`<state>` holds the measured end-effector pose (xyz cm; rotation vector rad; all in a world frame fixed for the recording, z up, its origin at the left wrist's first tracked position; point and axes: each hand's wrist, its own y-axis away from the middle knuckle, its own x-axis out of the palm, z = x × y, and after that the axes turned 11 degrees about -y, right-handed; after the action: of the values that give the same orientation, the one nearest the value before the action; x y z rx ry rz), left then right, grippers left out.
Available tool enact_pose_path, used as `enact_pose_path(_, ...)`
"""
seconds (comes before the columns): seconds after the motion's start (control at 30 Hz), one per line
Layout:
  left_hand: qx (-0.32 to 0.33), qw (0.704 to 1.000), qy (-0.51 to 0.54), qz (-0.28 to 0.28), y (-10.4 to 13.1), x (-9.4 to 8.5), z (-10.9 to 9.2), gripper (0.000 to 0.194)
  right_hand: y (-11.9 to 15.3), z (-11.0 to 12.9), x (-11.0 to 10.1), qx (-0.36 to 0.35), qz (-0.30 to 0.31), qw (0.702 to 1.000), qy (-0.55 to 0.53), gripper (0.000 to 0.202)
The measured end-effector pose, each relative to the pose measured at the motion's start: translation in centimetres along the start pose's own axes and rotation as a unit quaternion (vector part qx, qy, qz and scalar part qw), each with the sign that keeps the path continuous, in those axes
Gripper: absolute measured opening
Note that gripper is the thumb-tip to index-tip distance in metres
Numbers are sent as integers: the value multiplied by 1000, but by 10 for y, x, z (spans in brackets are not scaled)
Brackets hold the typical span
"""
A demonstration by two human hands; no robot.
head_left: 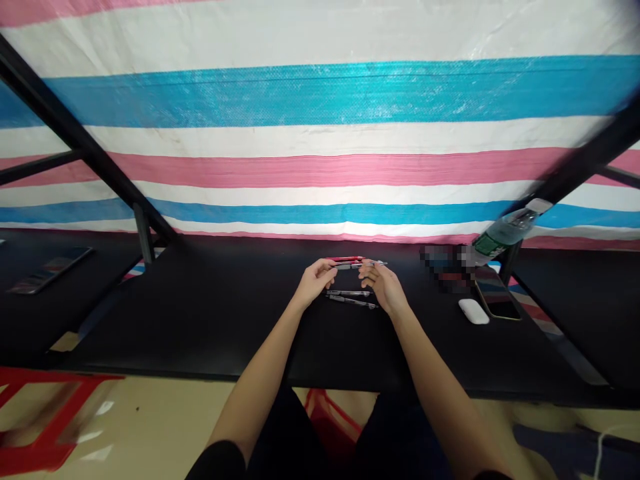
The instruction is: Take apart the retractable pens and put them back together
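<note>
My left hand (315, 281) is closed, thumb and fingers pinching the left end of a clear-and-grey pen (346, 267). The fingers of my right hand (385, 285) curl around the other end of that pen. Just behind it a red pen (345, 259) lies almost parallel, close to the fingertips of both hands. Whether it is gripped too I cannot tell. Nearer to me, between my wrists, two more clear-and-grey pens rest on the black table: an upper pen (349, 293) and a slightly slanted lower pen (352, 302).
On the right of the black table (200, 313) are a white earphone case (473, 311), a phone (497, 297) and a tilted plastic bottle (510, 233). Black metal bars (100, 160) rise at both sides before a striped sheet (320, 167). A red stool (55, 420) stands lower left.
</note>
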<state>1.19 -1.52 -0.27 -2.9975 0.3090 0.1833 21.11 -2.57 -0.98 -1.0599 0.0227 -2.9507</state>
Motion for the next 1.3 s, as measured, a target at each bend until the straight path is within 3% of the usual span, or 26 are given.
enact_pose_path(0.23, -36, 997, -62, -11, -2, 0, 4, 52, 2, 1, 2, -2, 7, 1000, 12, 30)
enact_pose_path(0.4, 0, 1000, -24, 4, -1, 0, 1, 37, 2, 1, 2, -11, 0, 1000, 5, 29)
enact_pose_path(0.6, -11, 997, -73, -19, -2, 0, 3, 41, 1, 0, 1, -15, -3, 1000, 16, 29)
enact_pose_path(0.8, 8, 999, -46, -6, -1, 0, 2, 36, 1, 1, 1, -15, -7, 1000, 15, 29)
enact_pose_path(0.97, -19, 998, -67, -6, -1, 0, 1, 40, 1, 1, 1, -5, -4, 1000, 8, 30)
enact_pose_path(1.17, 5, 999, -51, 4, 1, 0, -4, 34, 0, 0, 0, -14, -9, 1000, 15, 31)
enact_pose_path(1.3, -12, 997, -69, 10, 2, 1, -5, 36, 0, -1, 1, -10, -3, 1000, 19, 32)
